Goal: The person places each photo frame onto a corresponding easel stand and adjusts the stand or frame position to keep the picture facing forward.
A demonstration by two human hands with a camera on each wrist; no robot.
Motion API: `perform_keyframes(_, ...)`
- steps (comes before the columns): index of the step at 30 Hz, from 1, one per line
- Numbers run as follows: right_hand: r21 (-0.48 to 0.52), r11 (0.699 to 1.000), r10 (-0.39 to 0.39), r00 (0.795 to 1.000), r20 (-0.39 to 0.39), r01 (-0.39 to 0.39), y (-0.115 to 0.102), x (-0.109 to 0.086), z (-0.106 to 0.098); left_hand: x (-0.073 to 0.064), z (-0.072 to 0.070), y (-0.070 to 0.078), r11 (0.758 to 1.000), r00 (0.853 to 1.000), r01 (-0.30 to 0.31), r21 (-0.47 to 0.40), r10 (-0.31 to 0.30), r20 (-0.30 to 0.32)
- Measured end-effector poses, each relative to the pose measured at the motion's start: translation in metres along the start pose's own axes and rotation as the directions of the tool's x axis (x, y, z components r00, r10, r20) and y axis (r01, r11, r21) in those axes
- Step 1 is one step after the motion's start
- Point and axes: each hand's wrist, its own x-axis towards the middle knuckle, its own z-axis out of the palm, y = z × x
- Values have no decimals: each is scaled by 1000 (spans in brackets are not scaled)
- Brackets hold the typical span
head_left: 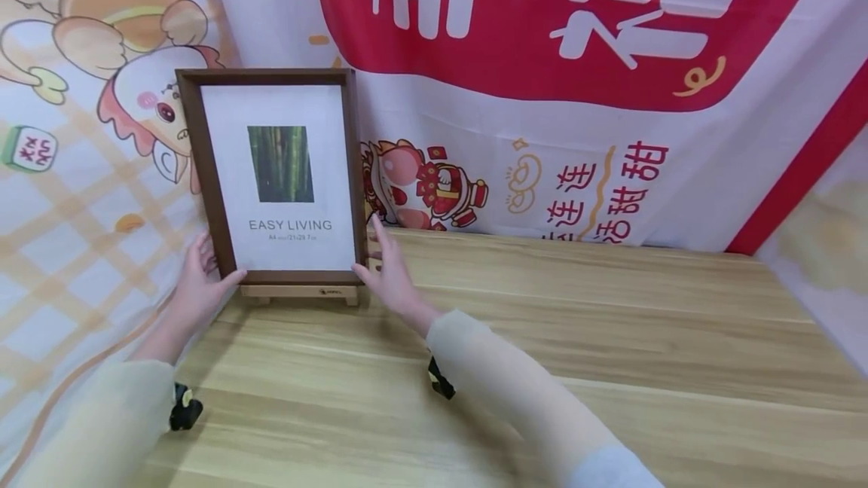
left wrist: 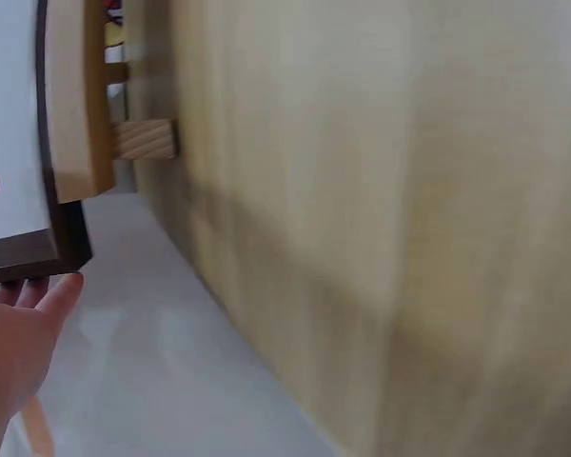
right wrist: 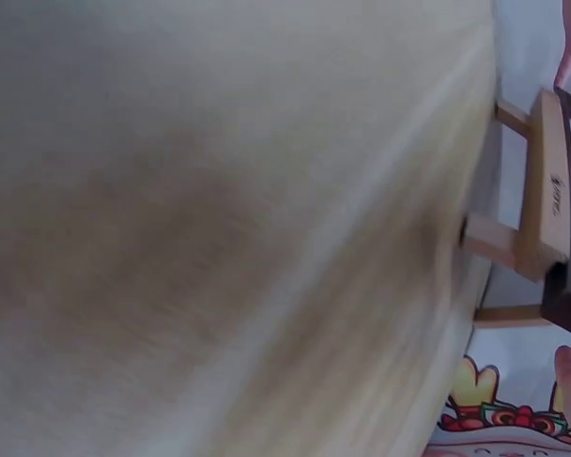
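The left hand (head_left: 201,269) is spread with the thumb well apart from the lightly bent fingers: the fingertips touch the outer side of a dark brown picture frame (head_left: 298,278), and the thumb reaches across the front of its lower corner. The right hand (head_left: 395,277) is open at the opposite side, fingers extended upward along the edge and thumb pointing at the other lower corner; how firmly it touches is hard to tell. The picture frame thus stands between the two hands, leaning slightly back on a light wooden stand (head_left: 291,291), whose front ledge lies just below the thumbs. Between the hands and above them, the white sheet (head_left: 233,187) inside reads "EASY LIVING" under a bamboo picture (head_left: 280,164). The stand rests on a wood-grain table (head_left: 610,322), which stretches far to the right of the right hand. A cartoon-printed cloth (head_left: 74,209) hangs left of the left hand, and a red and white cloth (head_left: 475,59) rises beyond the right. Cream sleeves (head_left: 515,375) cover both forearms behind the hands.
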Motion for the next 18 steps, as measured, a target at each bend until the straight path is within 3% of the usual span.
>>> perform_keyframes(5,26,998,52,998,26,-53,3,-11,6,-7,5,-12,999,999,-28,22,27,33)
perform_keyframes(10,-50,997,68,997,28,-67,6,-19,15,-8,8,-19,999,998,-47,27,45,44)
perform_keyframes(13,-90,993,83,997,9,-82,9,-19,21,-7,10,-23,999,998,-32,24,30,59)
perform_keyframes(18,-105,988,115,993,-1,-114,10,-18,29,-7,14,-25,998,997,17,-56,-12,78)
